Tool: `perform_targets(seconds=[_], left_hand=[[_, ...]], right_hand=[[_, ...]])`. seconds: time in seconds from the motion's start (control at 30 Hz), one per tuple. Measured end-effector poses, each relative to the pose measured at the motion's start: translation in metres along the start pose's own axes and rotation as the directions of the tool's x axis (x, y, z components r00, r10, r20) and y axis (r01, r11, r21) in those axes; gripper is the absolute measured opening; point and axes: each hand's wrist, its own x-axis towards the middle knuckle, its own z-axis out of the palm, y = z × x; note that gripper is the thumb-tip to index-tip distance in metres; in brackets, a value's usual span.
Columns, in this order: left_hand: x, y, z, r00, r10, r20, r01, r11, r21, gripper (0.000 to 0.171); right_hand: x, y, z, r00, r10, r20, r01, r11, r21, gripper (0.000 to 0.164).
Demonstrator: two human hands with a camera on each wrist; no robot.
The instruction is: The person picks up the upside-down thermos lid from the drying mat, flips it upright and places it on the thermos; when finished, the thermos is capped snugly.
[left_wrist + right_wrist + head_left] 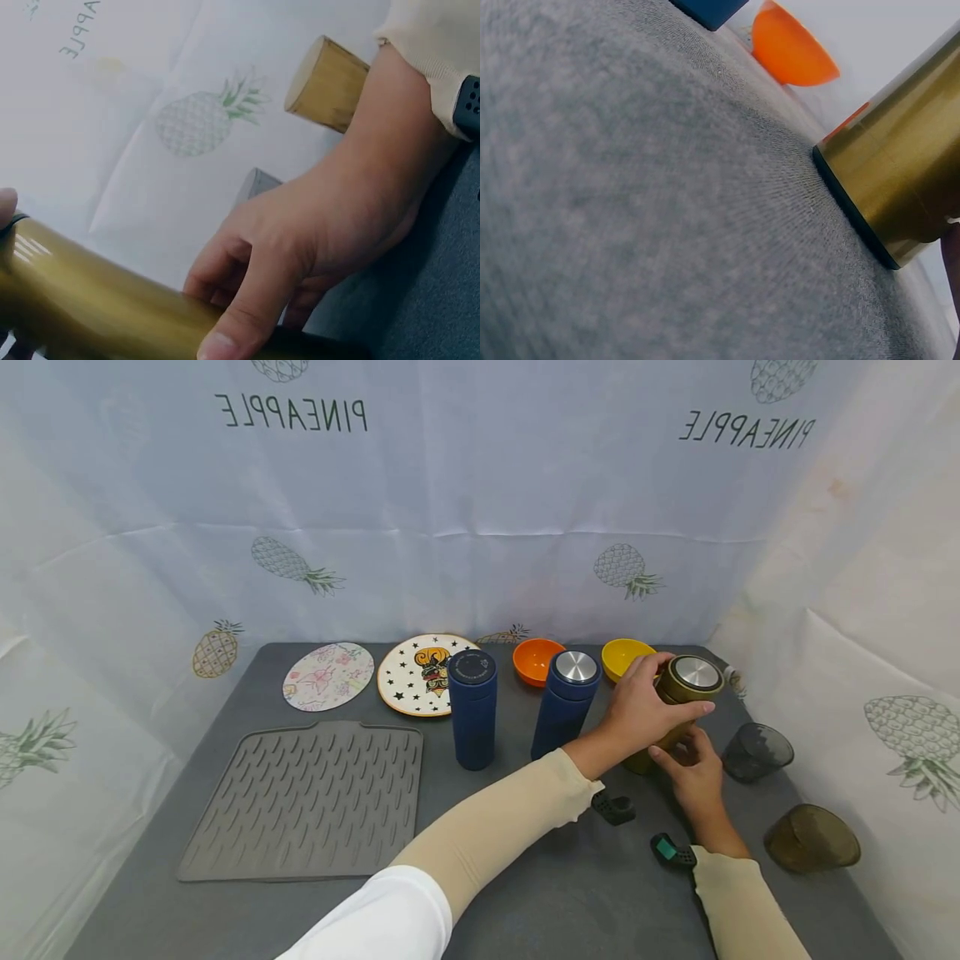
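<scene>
A gold thermos (697,672) with a silver-topped lid stands at the right of the table, tilted slightly in the head view. My left hand (637,706) reaches across and grips it just below the lid, thumb on the near side. Lower down, my right hand (697,781) holds the body; the left wrist view shows this right hand (300,232) with thumb and fingers around the gold thermos (112,300). In the right wrist view, the dark base of the thermos (907,172) is at the grey tabletop. Part of its body is hidden behind my hands.
Two blue thermoses (474,718) (566,706) stand left of my hands. Behind are an orange bowl (536,662), a yellow bowl (626,656) and two plates (405,681) (328,677). A grey drying mat (307,802) lies left. A grey cup (757,752) and brown cup (812,839) are right.
</scene>
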Motion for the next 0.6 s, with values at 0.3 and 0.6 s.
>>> perform_targets(seconds=[0.3, 0.6], left_hand=[[0.006, -0.007, -0.003, 0.998, 0.037, 0.043, -0.035, 0.998, -0.05, 0.071], [0.004, -0.011, -0.005, 0.994, 0.046, 0.101, -0.037, 0.995, -0.097, 0.072]], right_hand=[[0.0, 0.0, 0.0, 1.0, -0.004, 0.005, 0.004, 1.0, -0.017, 0.053], [0.0, 0.004, 0.0, 1.0, -0.008, 0.01, 0.008, 1.0, 0.017, 0.054]])
